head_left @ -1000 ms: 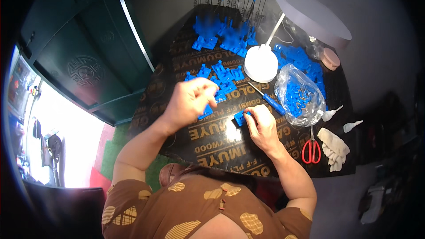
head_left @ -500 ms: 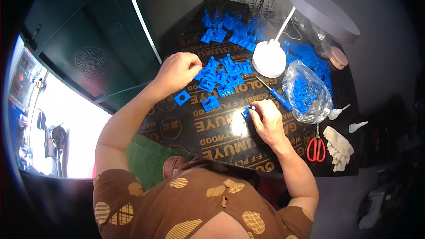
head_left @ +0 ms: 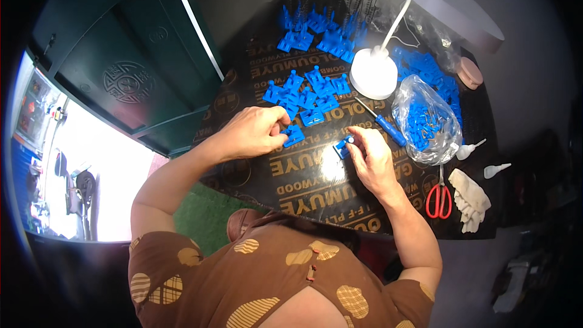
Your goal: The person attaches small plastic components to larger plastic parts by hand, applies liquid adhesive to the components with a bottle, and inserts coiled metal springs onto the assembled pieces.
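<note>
My left hand [head_left: 258, 132] hangs over the tabletop with its fingers curled together. Its fingertips meet the edge of a blue plastic piece [head_left: 295, 136]; whether they grip anything is hidden. Beyond it lies a cluster of similar blue plastic pieces [head_left: 313, 94], flat bases with raised stubs. Between the thumb and fingers of my right hand [head_left: 371, 159], a small blue plastic part [head_left: 342, 147] is pinched, with a pale round end showing. A blue-handled screwdriver [head_left: 390, 130] rests just past that hand.
A white lamp [head_left: 374, 74] stands on the dark plywood table [head_left: 303, 189]. Right of it are a clear bag of small blue parts [head_left: 427, 120], a blue pile [head_left: 446, 88], red-handled scissors [head_left: 439, 201] and a pale glove [head_left: 469, 200]. Blue pieces with upright springs [head_left: 331, 39] stand at the back.
My left hand has moved nearer and to the right, from the cluster's left edge to the single blue piece. The loose flat blue square no longer shows. My right hand keeps its blue part.
</note>
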Available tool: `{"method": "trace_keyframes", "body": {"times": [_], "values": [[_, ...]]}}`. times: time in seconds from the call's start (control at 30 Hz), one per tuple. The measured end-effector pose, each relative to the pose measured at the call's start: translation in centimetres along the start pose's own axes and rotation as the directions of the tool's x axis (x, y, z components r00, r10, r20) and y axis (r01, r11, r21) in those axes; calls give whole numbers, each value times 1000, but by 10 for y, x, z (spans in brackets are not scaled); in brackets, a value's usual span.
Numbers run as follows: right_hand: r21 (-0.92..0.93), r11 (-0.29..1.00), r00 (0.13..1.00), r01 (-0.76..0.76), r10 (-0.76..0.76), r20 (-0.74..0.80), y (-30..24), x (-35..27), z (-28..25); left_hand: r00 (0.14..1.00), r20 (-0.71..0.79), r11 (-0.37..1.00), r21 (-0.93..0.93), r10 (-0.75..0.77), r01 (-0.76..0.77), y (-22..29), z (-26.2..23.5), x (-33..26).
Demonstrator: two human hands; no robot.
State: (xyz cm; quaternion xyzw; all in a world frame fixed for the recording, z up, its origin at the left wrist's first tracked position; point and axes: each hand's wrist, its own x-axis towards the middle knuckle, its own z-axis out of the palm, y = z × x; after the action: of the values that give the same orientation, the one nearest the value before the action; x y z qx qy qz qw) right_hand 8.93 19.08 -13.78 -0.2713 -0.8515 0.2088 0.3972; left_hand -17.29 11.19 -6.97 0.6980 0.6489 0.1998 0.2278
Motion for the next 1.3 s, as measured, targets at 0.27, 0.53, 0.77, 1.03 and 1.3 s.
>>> {"method": "trace_keyframes", "body": {"times": [0.27,0.53,0.77,1.03,1.3], "values": [[33,999,1000,-4,5,-6,-2,0,1,996,-88,967,-250,33,-54,-19,28,12],[17,999,998,39,-37,-59,-6,1,-3,987,149,712,-688,-54,142,10,7,9],[-18,985,976,169,-170,-139,-13,6,-13,984,170,629,-759,-56,167,26,6,10],[-24,963,962,267,-268,-47,-27,8,-20,976,97,594,-803,196,-40,47,9,12],[51,954,951,295,-288,-111,-26,8,-21,945,44,667,-719,324,-195,44,12,16]]}}
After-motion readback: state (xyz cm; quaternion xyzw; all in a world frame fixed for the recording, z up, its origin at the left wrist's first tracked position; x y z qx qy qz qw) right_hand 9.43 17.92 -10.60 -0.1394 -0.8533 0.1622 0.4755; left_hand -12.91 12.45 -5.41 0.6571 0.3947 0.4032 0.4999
